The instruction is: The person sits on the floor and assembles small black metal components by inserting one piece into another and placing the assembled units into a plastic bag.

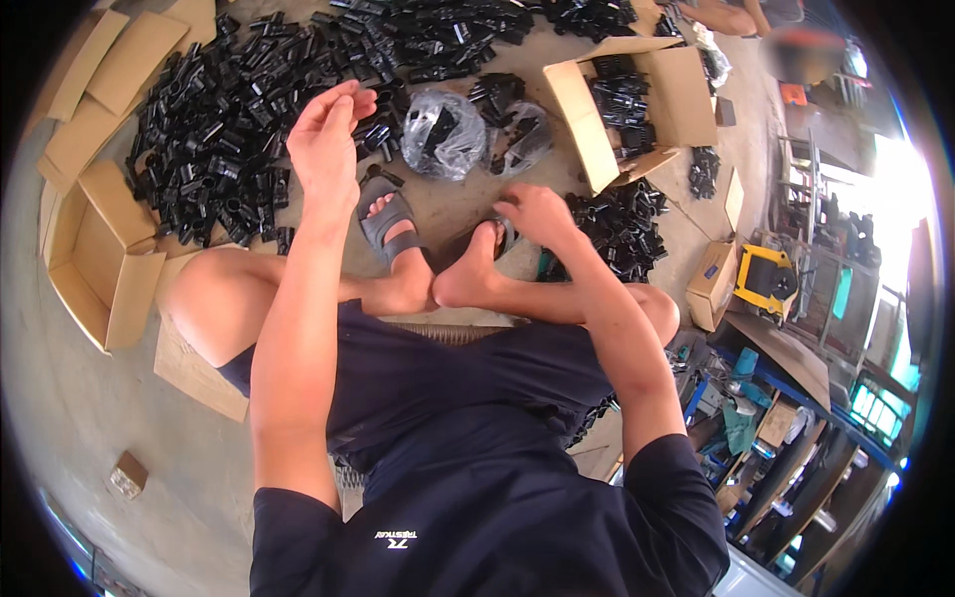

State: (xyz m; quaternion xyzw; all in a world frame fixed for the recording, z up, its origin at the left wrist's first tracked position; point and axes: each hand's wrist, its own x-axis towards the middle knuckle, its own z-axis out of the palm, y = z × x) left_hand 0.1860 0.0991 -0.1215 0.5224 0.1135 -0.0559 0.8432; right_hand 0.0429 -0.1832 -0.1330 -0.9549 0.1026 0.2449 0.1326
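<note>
My left hand is raised over the edge of a wide pile of short black tubular parts. Its thumb and fingers are drawn together in a pinch; whatever they hold, if anything, is too small to make out. My right hand is low beside my right foot, with curled fingers hiding what may be in them. A smaller heap of the black parts lies just to its right. Clear plastic bags with black parts inside rest on the floor between the hands, beyond my sandals.
An open carton holding black parts stands at the far right. Other open cartons line the left side. A closed box sits near a yellow-framed item. Shelving runs along the right. Another person's limb shows at the top.
</note>
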